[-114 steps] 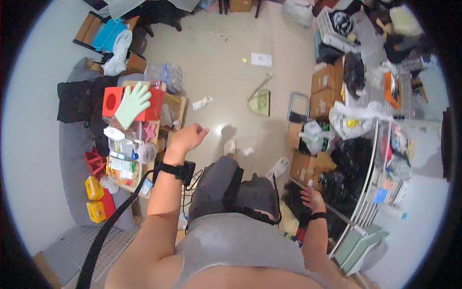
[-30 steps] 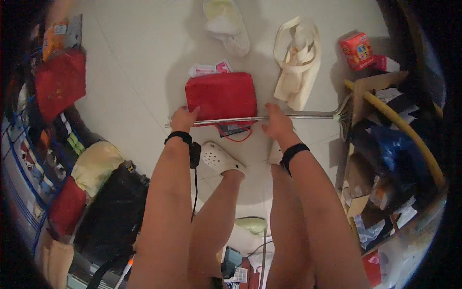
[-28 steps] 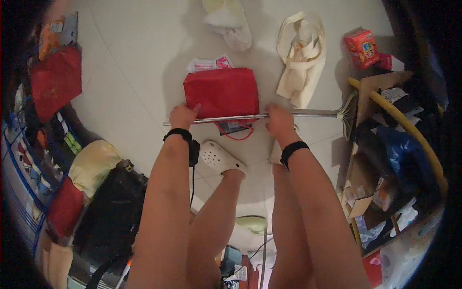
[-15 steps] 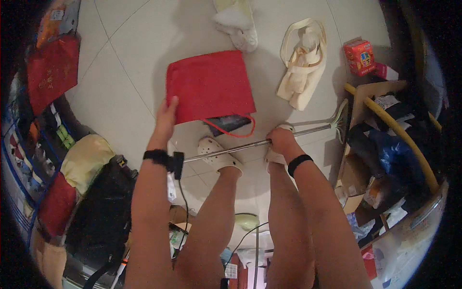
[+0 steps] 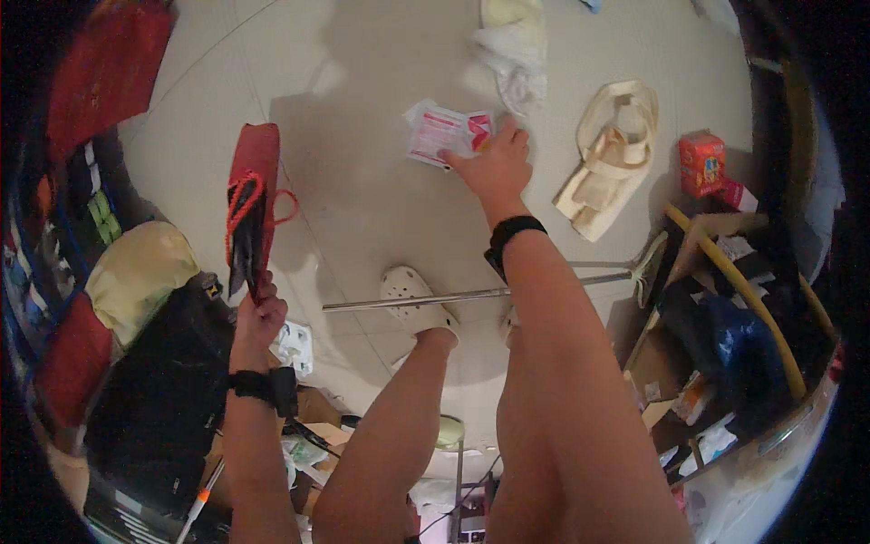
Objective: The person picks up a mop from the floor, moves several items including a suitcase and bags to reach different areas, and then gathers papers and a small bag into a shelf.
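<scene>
My left hand [image 5: 261, 317] is closed on the lower end of a red bag [image 5: 256, 150], which hangs edge-on with a red cord handle and a dark item at its open side. Stretched far forward, my right hand [image 5: 497, 170] has its thumb and fingers apart at flat white-and-pink packets [image 5: 439, 136] on the floor. The thumb tip meets the edge of one packet; whether the fingers touch it I cannot tell. A metal pole [image 5: 435, 299] with pale strands at its right end lies across in front of my pale clog [image 5: 408, 295], passing under my right forearm.
Right of my right hand lie a cream cloth bag [image 5: 603, 177] and a red box [image 5: 700, 163]. Beyond the packets is a white-and-yellow cloth [image 5: 512, 50]. An open cardboard box [image 5: 666, 335] stands at right, a black bag [image 5: 149, 390] at left.
The red bag has been lifted and swung left in my left hand, uncovering the floor where it was. My right hand has let go of the pole and moved forward to the packets.
</scene>
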Demonstrator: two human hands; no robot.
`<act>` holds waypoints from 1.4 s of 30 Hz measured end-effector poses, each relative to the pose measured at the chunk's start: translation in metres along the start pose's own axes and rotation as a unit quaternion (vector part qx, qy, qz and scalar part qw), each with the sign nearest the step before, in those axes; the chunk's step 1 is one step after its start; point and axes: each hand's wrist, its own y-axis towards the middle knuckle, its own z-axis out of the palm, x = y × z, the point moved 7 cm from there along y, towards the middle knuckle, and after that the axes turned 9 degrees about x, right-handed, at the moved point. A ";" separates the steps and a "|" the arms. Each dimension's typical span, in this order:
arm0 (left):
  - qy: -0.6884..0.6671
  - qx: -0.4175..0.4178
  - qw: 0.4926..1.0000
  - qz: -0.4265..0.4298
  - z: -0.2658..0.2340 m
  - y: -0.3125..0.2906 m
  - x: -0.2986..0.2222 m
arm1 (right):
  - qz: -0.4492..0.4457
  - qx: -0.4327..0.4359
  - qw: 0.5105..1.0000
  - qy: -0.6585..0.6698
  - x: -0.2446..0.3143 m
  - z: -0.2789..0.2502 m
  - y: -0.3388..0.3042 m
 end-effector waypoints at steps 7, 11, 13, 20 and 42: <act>-0.028 -0.078 0.995 0.058 -0.045 -0.015 0.004 | 0.060 0.084 0.993 0.064 0.024 0.041 0.004; -0.064 -0.120 0.990 0.029 -0.059 -0.023 0.025 | 0.005 0.027 0.990 0.138 -0.014 0.044 0.011; -0.050 -0.113 0.991 0.042 -0.057 -0.029 0.032 | -0.030 0.105 0.940 0.324 -0.022 0.042 0.008; 0.024 -0.072 0.996 0.055 -0.036 -0.065 0.024 | -0.020 0.252 0.849 0.463 0.007 -0.050 -0.067; 0.121 0.232 0.947 0.188 0.294 -0.555 -0.035 | -0.387 0.091 0.895 0.202 0.260 -0.615 -0.485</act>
